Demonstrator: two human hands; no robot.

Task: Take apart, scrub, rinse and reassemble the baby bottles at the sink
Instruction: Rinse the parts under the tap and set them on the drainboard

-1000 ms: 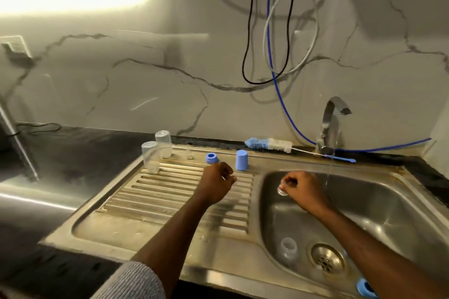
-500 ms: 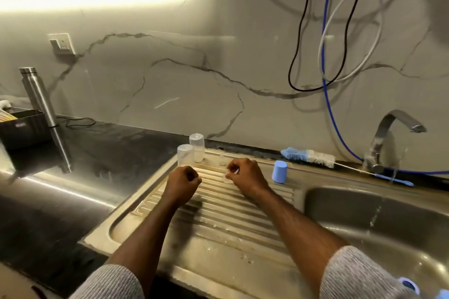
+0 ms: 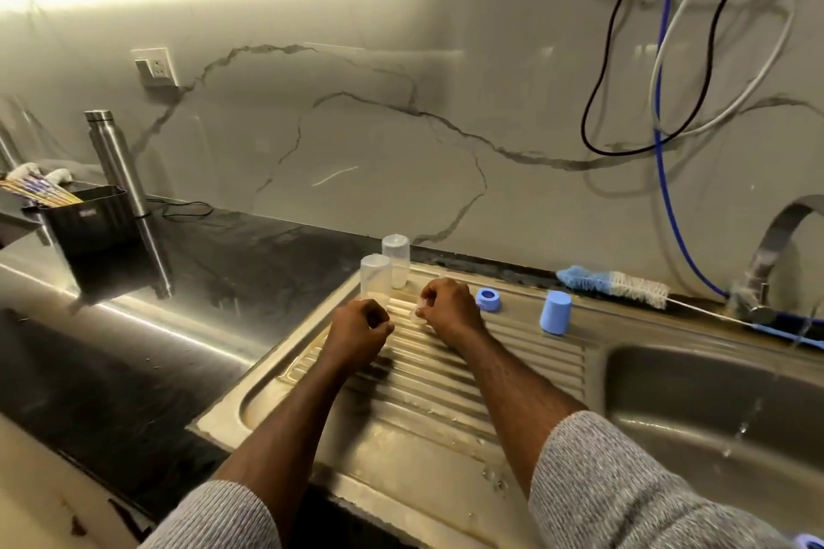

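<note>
Two hands, left hand (image 3: 359, 325) fisted, right hand (image 3: 448, 308) pinching a clear teat (image 3: 419, 311) mid-drainboard (image 3: 512, 352).

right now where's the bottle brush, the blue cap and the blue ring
bottle brush (image 3: 624, 283), head view, on the white bristles
blue cap (image 3: 555, 312), head view, middle of its side wall
blue ring (image 3: 488, 299), head view, on its front rim

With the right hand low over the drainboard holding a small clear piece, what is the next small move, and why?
Probably release it: the right hand pinches the small clear piece just above the drainboard, beside the upturned bottles and blue ring already set out there.
</note>
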